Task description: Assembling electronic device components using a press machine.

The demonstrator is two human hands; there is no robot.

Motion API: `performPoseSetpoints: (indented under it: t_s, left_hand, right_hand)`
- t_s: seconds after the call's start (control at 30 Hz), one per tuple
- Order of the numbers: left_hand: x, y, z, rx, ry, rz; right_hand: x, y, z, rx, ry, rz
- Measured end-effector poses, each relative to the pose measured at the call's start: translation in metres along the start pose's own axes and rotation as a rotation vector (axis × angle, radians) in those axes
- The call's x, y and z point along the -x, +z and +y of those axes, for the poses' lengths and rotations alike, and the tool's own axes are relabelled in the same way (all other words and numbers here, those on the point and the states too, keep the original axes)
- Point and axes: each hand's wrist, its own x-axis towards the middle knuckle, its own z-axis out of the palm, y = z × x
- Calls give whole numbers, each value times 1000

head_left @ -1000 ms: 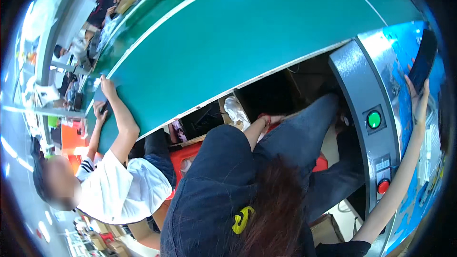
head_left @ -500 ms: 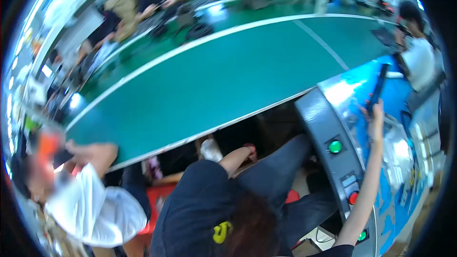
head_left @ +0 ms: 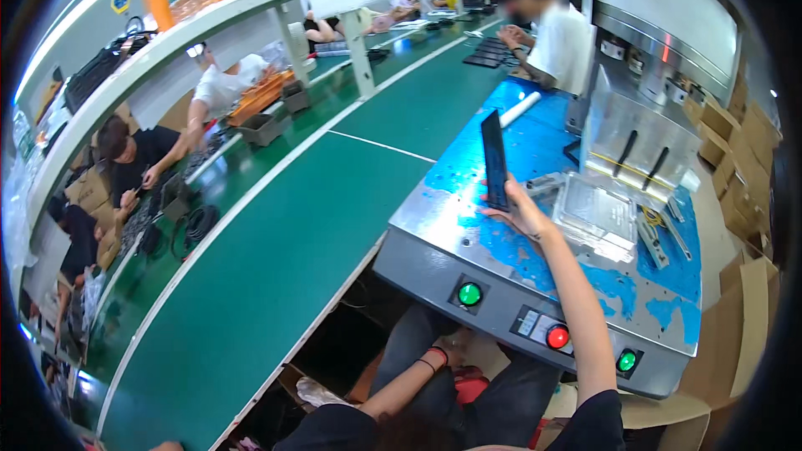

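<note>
While right hand [head_left: 521,212] grips panel [head_left: 494,157], arm [head_left: 581,309] outstretched, left hand [head_left: 454,349] low

Metal machine-top surface [head_left: 434,221] under the right hand's fingers [head_left: 501,215], partly covered by patchy, torn blue film [head_left: 458,154]. Beyond the fingers, slightly right: white roll [head_left: 520,108], lying flat. Just right of the fingers: metal fixture piece [head_left: 545,184], then clear plastic tray [head_left: 595,217]. Farther right: long metal bracket [head_left: 652,240]. Behind the tray, beyond and right of the fingers: metal-and-clear press fixture [head_left: 639,129]. Left of the fingers: green conveyor belt [head_left: 276,242], pale line across; dark flat panels [head_left: 489,53] on its far end, well beyond the fingers.
</note>
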Motion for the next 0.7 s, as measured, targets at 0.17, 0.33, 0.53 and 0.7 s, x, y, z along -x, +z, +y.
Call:
performPoseSetpoints:
  t_s: [0.17, 0.33, 0.53, 0.7]
  left_hand:
    - [-37, 31, -2, 170, 26, -60]
    - [-56, 61, -16, 168, 231, 6]
    - [-62, 69, -22, 331, 110, 36]
    - [-48, 54, -13, 335, 75, 2]
  right_hand:
    - [3, 8, -4, 141, 5, 51]
    - [7, 16, -9, 160, -10, 144]
    - [4, 21, -9, 179, -171, 85]
    - [5, 20, -8, 112, -75, 150]
